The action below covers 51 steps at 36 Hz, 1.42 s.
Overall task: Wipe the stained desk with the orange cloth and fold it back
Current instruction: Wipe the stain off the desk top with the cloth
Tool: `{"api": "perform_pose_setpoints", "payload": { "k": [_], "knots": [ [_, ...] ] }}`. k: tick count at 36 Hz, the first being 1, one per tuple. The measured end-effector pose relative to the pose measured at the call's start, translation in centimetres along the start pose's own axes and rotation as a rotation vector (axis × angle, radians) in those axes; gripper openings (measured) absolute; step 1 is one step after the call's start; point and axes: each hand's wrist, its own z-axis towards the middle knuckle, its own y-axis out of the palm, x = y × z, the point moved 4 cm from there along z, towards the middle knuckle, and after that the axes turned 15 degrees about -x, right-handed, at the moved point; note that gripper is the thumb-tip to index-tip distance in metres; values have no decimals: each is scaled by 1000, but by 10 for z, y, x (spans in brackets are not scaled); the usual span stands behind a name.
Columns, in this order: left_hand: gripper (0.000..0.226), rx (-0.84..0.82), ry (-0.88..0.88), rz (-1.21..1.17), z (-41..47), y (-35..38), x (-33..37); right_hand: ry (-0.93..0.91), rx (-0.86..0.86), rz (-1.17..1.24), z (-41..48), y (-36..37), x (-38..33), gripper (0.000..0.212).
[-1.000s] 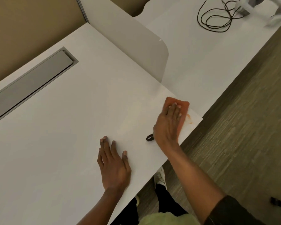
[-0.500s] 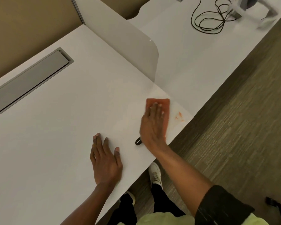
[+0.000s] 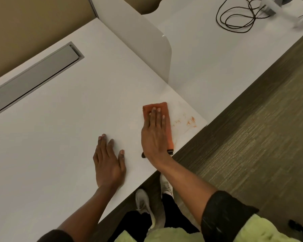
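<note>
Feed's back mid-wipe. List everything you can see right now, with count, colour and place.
desk: one, white, fills the left and centre
orange cloth: one, folded, flat on the desk near its right corner
stain: orange smears, on the desk right of the cloth
cable tray lid: one, grey, set into the desk at far left
divider panel: one, white, upright between the desks
neighbouring desk: one, white, beyond the divider
cable: one, black, coiled on the neighbouring desk
floor: grey-brown carpet, right
shoes: two, white, under the desk edge
left hand: flat on the desk
right hand: flat on the cloth
</note>
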Motion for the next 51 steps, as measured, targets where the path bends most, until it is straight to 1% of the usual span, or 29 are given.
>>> {"api": "perform_pose_setpoints", "payload": {
  "k": [2, 5, 7, 9, 11, 13, 17, 19, 22, 24, 26, 29, 32, 34, 37, 40, 43, 45, 49, 51],
  "knots": [
    [63, 0, -1, -4, 0, 0, -1, -71, 17, -12, -9, 15, -14, 64],
    [63, 4, 11, 4, 1, 2, -4, -232, 44, -109, -38, 41, -26, 69],
    [63, 2, 21, 7, 2, 2, -6, -322, 9, -149, -53, 51, -21, 70],
    [63, 1, 29, 6, 2, 3, -7, -346, 1, -140, -58, 49, -9, 72],
    [64, -4, 29, 1, 3, 4, -8, -314, 19, -101, -54, 39, 4, 75],
    [63, -10, 37, 3, 3, 4, -9, -245, 45, -84, -47, 28, 12, 77],
    [63, -15, 47, -1, 3, 3, -10, -131, 93, 24, -45, 27, 0, 73],
    [64, -21, 48, -9, 1, 2, -10, -158, 100, 32, -52, 37, -16, 70],
    [65, -22, 49, -15, 0, 0, -8, -252, 59, -20, -65, 46, -25, 73],
    [66, -23, 46, -30, -1, -2, -7, -264, 53, -42, -66, 44, -17, 77],
    [64, -17, 53, -30, -1, -2, -7, -243, 94, -57, -56, 35, -7, 82],
    [62, -22, 62, -22, -1, -1, -7, -116, 155, -75, -29, 15, 11, 78],
    [61, -21, 66, -15, 0, -1, -7, 48, 186, 41, -9, 0, 28, 76],
    [61, -10, 62, -8, 0, -1, -7, 94, 208, 110, -9, 0, 26, 76],
    [62, -3, 55, 5, -1, 1, -7, 51, 237, 168, -32, 18, 7, 80],
    [63, 2, 53, 24, 0, 2, -7, -106, 177, 108, -62, 44, -16, 76],
    [64, 10, 51, 40, 0, 2, -6, -226, 136, 61, -61, 47, -15, 73],
    [64, 9, 53, 42, 0, 1, -5, -229, 152, 53, -43, 34, -1, 74],
    [61, 19, 52, 31, 0, 1, -6, -83, 211, 122, -1, 0, 30, 75],
    [59, 25, 51, 22, 0, 1, -6, -60, 222, 166, 4, -3, 31, 75]
  ]
}}
